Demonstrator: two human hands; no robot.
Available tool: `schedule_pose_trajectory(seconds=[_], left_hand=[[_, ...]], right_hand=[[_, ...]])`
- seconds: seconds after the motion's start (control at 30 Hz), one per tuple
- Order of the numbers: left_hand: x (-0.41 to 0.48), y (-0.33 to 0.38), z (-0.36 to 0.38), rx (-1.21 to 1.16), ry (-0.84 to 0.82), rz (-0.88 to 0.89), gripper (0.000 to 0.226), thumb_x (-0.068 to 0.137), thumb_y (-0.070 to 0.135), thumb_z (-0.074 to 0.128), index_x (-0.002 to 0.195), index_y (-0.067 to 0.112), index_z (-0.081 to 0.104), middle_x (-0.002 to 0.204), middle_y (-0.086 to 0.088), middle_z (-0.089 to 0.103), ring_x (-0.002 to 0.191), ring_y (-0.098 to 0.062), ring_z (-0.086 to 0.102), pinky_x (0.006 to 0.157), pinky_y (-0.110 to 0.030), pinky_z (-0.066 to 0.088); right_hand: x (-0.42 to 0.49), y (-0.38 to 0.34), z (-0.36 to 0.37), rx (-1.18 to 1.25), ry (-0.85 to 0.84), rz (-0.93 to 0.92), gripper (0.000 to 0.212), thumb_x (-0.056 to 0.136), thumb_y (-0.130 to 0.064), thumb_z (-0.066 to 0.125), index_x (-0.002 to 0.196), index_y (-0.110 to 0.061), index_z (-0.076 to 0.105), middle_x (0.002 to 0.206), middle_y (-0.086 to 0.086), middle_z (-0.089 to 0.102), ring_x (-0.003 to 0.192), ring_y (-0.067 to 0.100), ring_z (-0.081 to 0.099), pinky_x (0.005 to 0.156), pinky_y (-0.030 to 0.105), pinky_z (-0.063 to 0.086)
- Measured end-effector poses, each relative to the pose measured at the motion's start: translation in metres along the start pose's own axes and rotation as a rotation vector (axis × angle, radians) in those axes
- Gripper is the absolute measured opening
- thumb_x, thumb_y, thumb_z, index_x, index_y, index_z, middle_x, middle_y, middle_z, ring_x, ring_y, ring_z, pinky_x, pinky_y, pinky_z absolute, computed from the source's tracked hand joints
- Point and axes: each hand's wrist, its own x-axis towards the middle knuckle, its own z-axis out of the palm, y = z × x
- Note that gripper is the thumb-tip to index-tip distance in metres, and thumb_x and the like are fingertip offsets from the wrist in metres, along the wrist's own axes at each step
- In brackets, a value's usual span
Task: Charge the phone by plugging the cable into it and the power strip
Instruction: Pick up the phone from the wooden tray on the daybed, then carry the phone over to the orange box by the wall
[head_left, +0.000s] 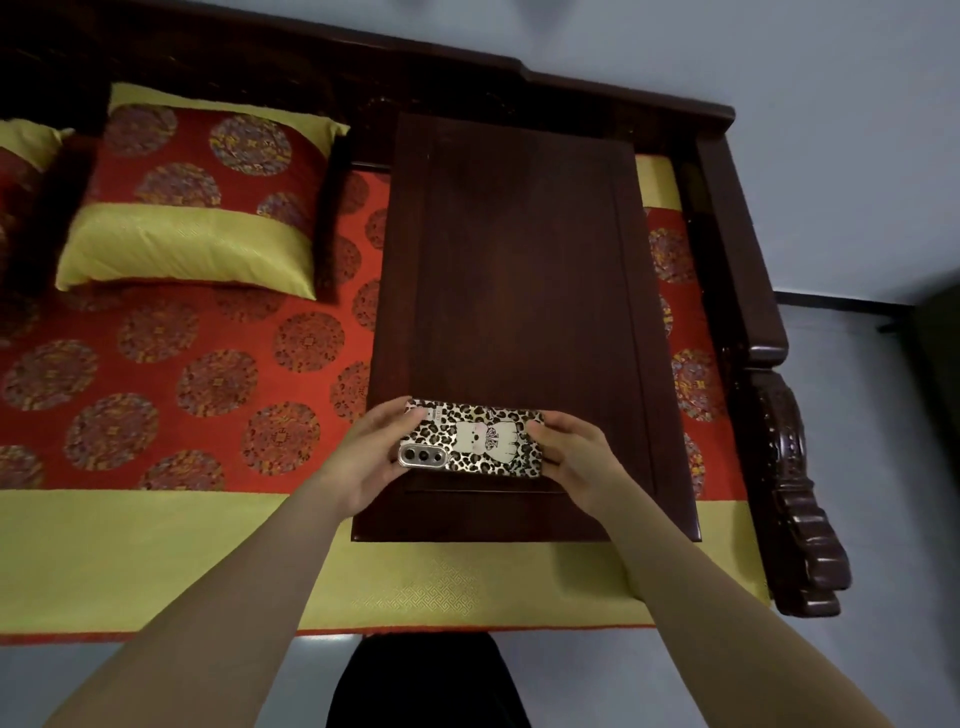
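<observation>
A phone in a leopard-print case with a white cat figure lies back-up and sideways, its camera end to the left. Both hands hold it over the near end of a dark wooden low table. My left hand grips the camera end and my right hand grips the other end. Whether the phone rests on the table or hovers just above it I cannot tell. No cable and no power strip are in view.
The low table stands on a red and yellow patterned cushion of a dark carved wooden bench. A red and yellow pillow leans at the back left. Grey floor lies to the right and in front.
</observation>
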Motion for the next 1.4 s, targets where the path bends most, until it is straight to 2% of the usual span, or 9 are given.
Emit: schedule_pose_trajectory(seconds=[0.1,0.17,0.33,0.43,0.7,0.83,0.97,1.1,1.4], left_hand=[[-0.013,-0.001,-0.005,-0.042,-0.08,0.02,0.016,0.085,0.014,0.064,0.1,0.01,0.068,0.094,-0.008,0.075,0.076,-0.017,0.072,0.065,-0.03,0.059],[-0.023,-0.004,-0.013,-0.064,-0.037,0.042,0.014,0.086,0.014,0.063,0.098,0.01,0.067,0.091,-0.007,0.075,0.075,-0.018,0.072,0.064,-0.03,0.059],[-0.059,-0.007,-0.045,-0.128,0.064,0.149,0.028,0.082,0.02,0.067,0.107,0.008,0.066,0.104,-0.012,0.073,0.088,-0.024,0.07,0.077,-0.036,0.059],[-0.094,-0.006,-0.067,-0.207,0.134,0.233,0.033,0.078,0.023,0.068,0.108,0.008,0.065,0.105,-0.013,0.072,0.088,-0.025,0.069,0.073,-0.035,0.059],[-0.224,-0.027,-0.158,-0.437,0.398,0.454,0.032,0.088,0.017,0.06,0.116,0.002,0.06,0.112,-0.021,0.067,0.093,-0.031,0.065,0.077,-0.037,0.059],[-0.297,-0.065,-0.212,-0.581,0.517,0.526,0.038,0.085,0.02,0.062,0.118,0.002,0.058,0.113,-0.021,0.067,0.093,-0.03,0.065,0.078,-0.038,0.056],[-0.368,-0.108,-0.27,-0.685,0.64,0.583,0.035,0.086,0.019,0.061,0.118,0.004,0.058,0.107,-0.017,0.067,0.087,-0.025,0.066,0.071,-0.036,0.057],[-0.437,-0.143,-0.336,-0.719,0.76,0.567,0.024,0.091,0.026,0.055,0.11,0.016,0.063,0.11,-0.013,0.067,0.093,-0.024,0.064,0.079,-0.041,0.054],[-0.53,-0.187,-0.466,-0.8,0.679,0.549,0.039,0.093,0.048,0.04,0.112,0.022,0.061,0.114,-0.002,0.066,0.097,-0.021,0.064,0.08,-0.043,0.056]], right_hand=[[-0.01,-0.005,0.014,-0.066,-0.075,-0.066,0.029,0.086,-0.001,0.065,0.114,0.003,0.062,0.107,0.019,0.063,0.095,0.029,0.063,0.097,0.053,0.048],[-0.015,-0.01,0.025,-0.24,-0.126,-0.178,0.032,0.085,0.001,0.066,0.116,-0.008,0.065,0.107,0.014,0.062,0.093,0.023,0.063,0.091,0.046,0.052],[-0.022,-0.018,0.063,-1.191,-0.413,-0.59,0.091,0.065,-0.032,0.086,0.143,-0.025,0.038,0.132,0.003,0.043,0.118,0.016,0.043,0.102,0.037,0.038],[-0.036,-0.016,0.104,-1.533,-0.448,-0.894,0.103,0.058,-0.054,0.08,0.145,-0.029,0.031,0.134,-0.004,0.041,0.122,0.017,0.035,0.099,0.043,0.03],[-0.11,0.02,0.25,-1.659,-0.79,-1.275,0.085,0.06,-0.046,0.072,0.136,-0.026,0.038,0.123,-0.004,0.046,0.115,0.018,0.043,0.098,0.039,0.034],[-0.165,0.068,0.323,-1.711,-1.027,-1.412,0.087,0.062,-0.044,0.07,0.139,-0.023,0.035,0.128,-0.003,0.045,0.118,0.017,0.04,0.106,0.038,0.031],[-0.228,0.131,0.392,-1.739,-1.197,-1.538,0.085,0.064,-0.042,0.071,0.139,-0.021,0.035,0.127,-0.002,0.046,0.114,0.018,0.042,0.098,0.034,0.037],[-0.285,0.198,0.451,-1.782,-1.258,-1.594,0.087,0.058,-0.044,0.073,0.136,-0.024,0.038,0.123,-0.003,0.049,0.108,0.018,0.045,0.09,0.035,0.043],[-0.355,0.293,0.555,-1.855,-1.247,-1.63,0.078,0.054,-0.044,0.07,0.126,-0.024,0.048,0.115,-0.001,0.052,0.105,0.022,0.048,0.085,0.037,0.042]])
